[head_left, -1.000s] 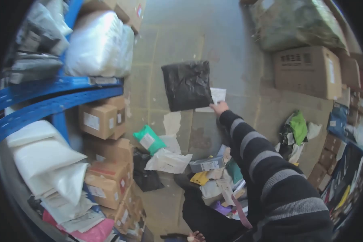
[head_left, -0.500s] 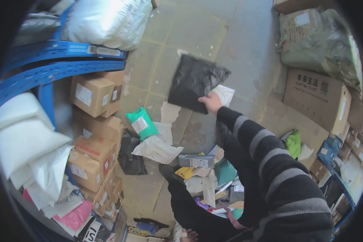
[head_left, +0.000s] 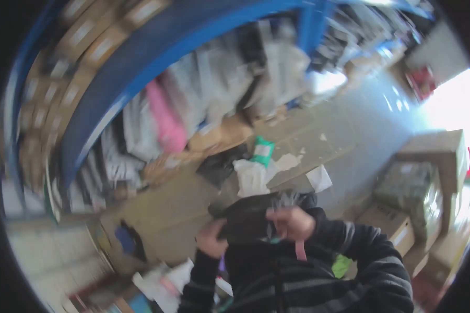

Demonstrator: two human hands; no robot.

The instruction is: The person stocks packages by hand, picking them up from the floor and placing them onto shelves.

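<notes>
- Right hand [head_left: 292, 223] is curled over the top right of a black bag [head_left: 250, 216], fingers closed on its crumpled edge, close in front of the person's chest.
- Left hand [head_left: 211, 239] grips the bag's left edge, fingers wrapped on the film; motion blur hides how tightly.
- Between the two hands the bag hangs well above the floor [head_left: 318, 130], its upper edge bunched and wrinkled.
- Judging by the creases, it is thin, soft plastic with soft or flat contents: likely light, limp and somewhat slippery, sagging wherever it is not supported.
- A grip on two opposite edges, or a flat palm underneath, would suit it better than a pinch at one corner, where the film could stretch or slip.
- A pink strap [head_left: 300, 250] dangles just below the right hand; what it belongs to cannot be told.
- On the floor beyond lie a white parcel [head_left: 250, 177] and a green one [head_left: 262, 151], near a blue rack [head_left: 156, 52] stuffed with bags.
- Boxes [head_left: 397, 224] stand to the right.
</notes>
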